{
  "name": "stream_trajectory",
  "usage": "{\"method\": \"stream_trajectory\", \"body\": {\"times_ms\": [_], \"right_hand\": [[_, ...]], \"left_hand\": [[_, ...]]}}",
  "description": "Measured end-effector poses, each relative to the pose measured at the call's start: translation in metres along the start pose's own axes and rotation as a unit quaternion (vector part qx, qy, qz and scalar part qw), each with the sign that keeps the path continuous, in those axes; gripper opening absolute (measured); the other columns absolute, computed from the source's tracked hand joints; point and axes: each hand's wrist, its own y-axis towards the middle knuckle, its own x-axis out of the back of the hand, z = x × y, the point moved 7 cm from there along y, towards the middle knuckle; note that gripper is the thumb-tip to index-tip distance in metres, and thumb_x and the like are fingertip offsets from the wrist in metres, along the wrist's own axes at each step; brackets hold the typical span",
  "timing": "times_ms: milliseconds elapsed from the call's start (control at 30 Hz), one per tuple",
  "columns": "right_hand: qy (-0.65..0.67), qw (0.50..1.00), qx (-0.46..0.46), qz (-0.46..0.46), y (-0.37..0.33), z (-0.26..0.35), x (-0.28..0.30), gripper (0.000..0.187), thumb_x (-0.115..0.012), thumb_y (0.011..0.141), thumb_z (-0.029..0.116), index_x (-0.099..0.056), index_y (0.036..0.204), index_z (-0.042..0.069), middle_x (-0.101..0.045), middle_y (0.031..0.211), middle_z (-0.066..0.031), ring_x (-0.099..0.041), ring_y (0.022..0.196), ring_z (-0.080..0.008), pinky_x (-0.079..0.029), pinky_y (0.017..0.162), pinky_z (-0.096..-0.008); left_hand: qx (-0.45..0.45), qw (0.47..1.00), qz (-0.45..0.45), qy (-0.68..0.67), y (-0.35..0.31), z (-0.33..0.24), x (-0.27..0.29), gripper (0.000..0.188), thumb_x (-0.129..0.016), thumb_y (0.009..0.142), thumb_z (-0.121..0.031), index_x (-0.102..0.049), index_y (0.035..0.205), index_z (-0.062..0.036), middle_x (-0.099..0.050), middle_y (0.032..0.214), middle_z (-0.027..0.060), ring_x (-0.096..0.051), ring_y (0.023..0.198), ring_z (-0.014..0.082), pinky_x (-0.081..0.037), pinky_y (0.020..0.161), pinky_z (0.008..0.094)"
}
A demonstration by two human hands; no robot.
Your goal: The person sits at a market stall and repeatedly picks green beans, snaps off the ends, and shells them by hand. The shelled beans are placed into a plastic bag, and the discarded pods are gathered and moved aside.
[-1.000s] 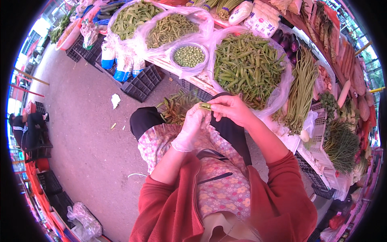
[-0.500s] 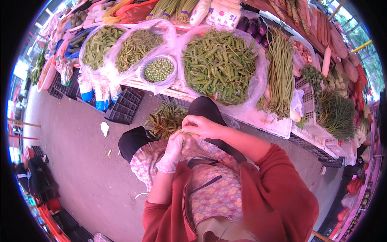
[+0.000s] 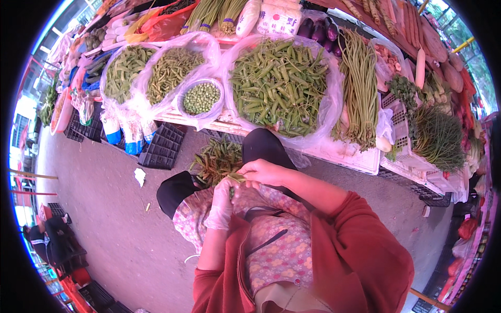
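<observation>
The pea pod is small and light green, held between the two hands, below the bowl and a little to its right. It is too small to tell how far it is split.

Far left of the bowl, a clear plastic bag lies spread open under a heap of flat green beans. Below the bowl and to its left stands a black crate with divided walls. Just left of the bowl, a second open bag holds slimmer green pods. The bowl itself is pale and round, filled with loose green peas. On the ground below it lies a pile of greenish-brown pods. Right of the bowl, a larger spread bag carries a broad heap of whole green pods.

Below the bowl, the left hand, in a thin see-through glove, has its fingers curled around one end of the pod, and small green bits show in its grasp. To its right, the bare right hand pinches the pod between thumb and bent fingers, its fingertips close against the glove.
</observation>
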Motion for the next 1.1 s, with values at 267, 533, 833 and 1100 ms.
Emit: {"method": "stream_trajectory", "body": {"times_ms": [267, 533, 833, 1100], "right_hand": [[0.091, 0.972, 0.169, -0.136, -0.003, 0.028, -0.006, 0.02, -0.05, 0.095, 0.011, -0.063, 0.108, 0.003, -0.061, 0.095, -0.0057, -0.058, 0.072, -0.0096, -0.052, 0.065, -0.0226], [-0.313, 0.819, 0.452, -0.164, -0.041, 0.087, -0.065, 0.022, -0.056, 0.086, 0.014, -0.066, 0.106, 0.012, -0.057, 0.117, -0.008, -0.051, 0.11, -0.0298, -0.041, 0.095, -0.0425], [-0.237, 0.733, 0.38, -0.511, -0.09, 0.08, 0.16, 0.02, -0.043, 0.077, -0.013, -0.057, 0.079, 0.002, -0.059, 0.08, -0.0082, -0.059, 0.077, -0.0191, -0.048, 0.073, -0.0295], [-0.617, 0.707, 0.116, -0.326, -0.104, 0.019, 0.287, 0.015, -0.047, 0.076, -0.006, -0.058, 0.084, 0.0, -0.061, 0.093, -0.0167, -0.059, 0.094, -0.0334, -0.047, 0.083, -0.037]], "left_hand": [[0.153, 0.94, -0.086, -0.291, 0.018, 0.048, 0.021, 0.028, -0.049, 0.096, -0.035, -0.056, 0.083, -0.0117, -0.05, 0.06, 0.0, -0.037, 0.043, 0.0103, -0.027, 0.038, 0.0212], [-0.004, 0.906, 0.166, -0.389, 0.024, 0.052, -0.004, 0.04, -0.044, 0.097, -0.043, -0.049, 0.126, -0.0149, -0.05, 0.129, 0.0078, -0.046, 0.12, 0.0235, -0.037, 0.102, 0.039], [0.166, 0.922, 0.03, -0.348, 0.025, 0.051, 0.012, 0.019, -0.055, 0.09, -0.027, -0.052, 0.08, -0.0114, -0.048, 0.065, 0.0014, -0.039, 0.05, 0.0112, -0.026, 0.039, 0.0218], [0.19, 0.915, 0.071, -0.35, 0.03, 0.059, 0.005, 0.028, -0.053, 0.092, -0.032, -0.052, 0.075, -0.0105, -0.045, 0.058, 0.0018, -0.032, 0.041, 0.0107, -0.022, 0.034, 0.0226]]}}
